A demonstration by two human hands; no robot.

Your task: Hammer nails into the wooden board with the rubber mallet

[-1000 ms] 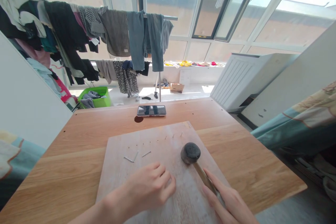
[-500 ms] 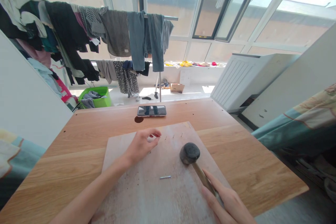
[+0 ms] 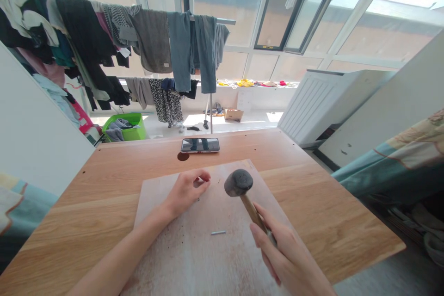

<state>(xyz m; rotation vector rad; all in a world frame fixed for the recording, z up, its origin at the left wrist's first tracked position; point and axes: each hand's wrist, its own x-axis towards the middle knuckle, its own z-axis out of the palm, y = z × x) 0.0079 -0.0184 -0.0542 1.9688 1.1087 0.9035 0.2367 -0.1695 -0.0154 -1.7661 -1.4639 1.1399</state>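
Note:
My left hand (image 3: 187,188) rests over the upper part of a pale wooden board (image 3: 194,263), thumb and forefinger pinched together on what looks like a nail, mostly hidden by the fingertips. Just right of those fingertips a thin nail (image 3: 218,181) stands in the board. My right hand (image 3: 277,245) is wrapped around the wooden handle of a mallet (image 3: 238,182). The mallet's dark head is raised above the board, right of my left hand, and covers the spot behind it. A short metal rod (image 3: 218,232) lies on the board between my forearms.
The board lies on a wooden table (image 3: 340,212). A phone (image 3: 200,145) lies near the far edge beside a dark round hole (image 3: 183,157). Beyond are hanging clothes (image 3: 152,41), a green basket (image 3: 135,132) and a white ribbed appliance (image 3: 312,101). Curtains hang at both sides.
My right hand has moved the mallet up and to the left, closer to my left hand; its head now hides nails seen before. My left hand stays almost where it was.

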